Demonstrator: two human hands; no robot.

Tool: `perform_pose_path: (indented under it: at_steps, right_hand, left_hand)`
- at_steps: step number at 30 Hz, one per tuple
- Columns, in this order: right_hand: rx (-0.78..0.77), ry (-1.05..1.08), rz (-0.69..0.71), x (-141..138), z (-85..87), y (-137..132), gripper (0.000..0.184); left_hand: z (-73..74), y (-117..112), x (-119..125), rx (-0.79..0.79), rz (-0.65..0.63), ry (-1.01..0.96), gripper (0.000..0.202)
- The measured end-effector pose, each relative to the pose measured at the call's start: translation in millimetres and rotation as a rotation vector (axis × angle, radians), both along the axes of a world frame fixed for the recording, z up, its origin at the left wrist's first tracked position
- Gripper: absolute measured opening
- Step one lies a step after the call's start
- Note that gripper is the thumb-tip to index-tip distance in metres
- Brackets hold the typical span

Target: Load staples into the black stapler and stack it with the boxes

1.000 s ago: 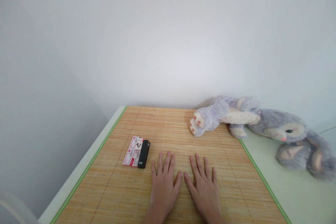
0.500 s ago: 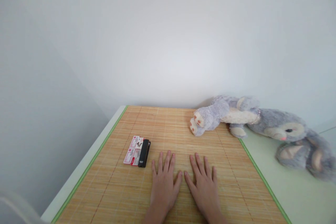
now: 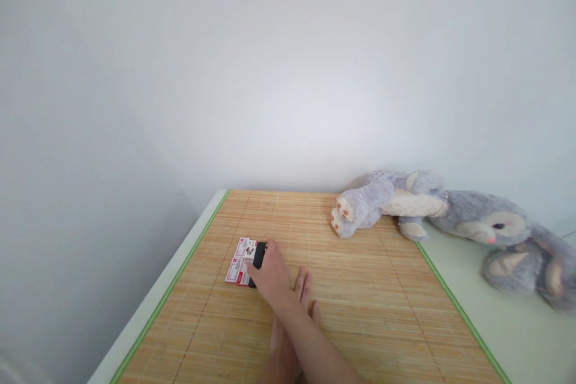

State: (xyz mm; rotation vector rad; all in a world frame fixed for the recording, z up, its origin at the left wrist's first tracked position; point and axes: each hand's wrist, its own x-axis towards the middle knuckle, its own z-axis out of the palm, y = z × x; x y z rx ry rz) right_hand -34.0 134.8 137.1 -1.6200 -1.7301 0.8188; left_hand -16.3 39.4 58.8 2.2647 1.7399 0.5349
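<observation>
A small black stapler (image 3: 259, 254) lies on a bamboo mat (image 3: 369, 294), right beside a pink-and-white staple packet (image 3: 240, 262). My right hand (image 3: 270, 277) has crossed over to the left and its fingers are curled over the stapler's near end. That hand hides most of the stapler. My left hand (image 3: 303, 288) lies flat on the mat under my right forearm. Only its stretched fingers and part of its back show, and it holds nothing.
A grey plush rabbit (image 3: 454, 216) lies on its side at the back right, its feet on the mat and its head on the pale green tabletop (image 3: 499, 306). A white wall stands behind. The table's left edge (image 3: 157, 306) drops off beside the mat.
Both hands lay flat side by side on the mat. My right hand has since swung left across my left hand and closed over the black stapler. The view shifted slightly.
</observation>
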Motion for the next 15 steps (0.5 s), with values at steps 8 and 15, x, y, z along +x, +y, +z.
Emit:
perform_pose_path:
  at_steps: [8, 15]
  right_hand:
    - [0.091, -0.033, 0.169, 124, 3.0, 22, 0.054]
    - [0.082, -0.020, 0.386, 183, 13.4, 10, 0.051]
  left_hand:
    - [19.2, -32, -16, 0.039, 0.036, 0.062, 0.066]
    - [27.5, -10, -2, 0.109, 0.106, 0.054, 0.066]
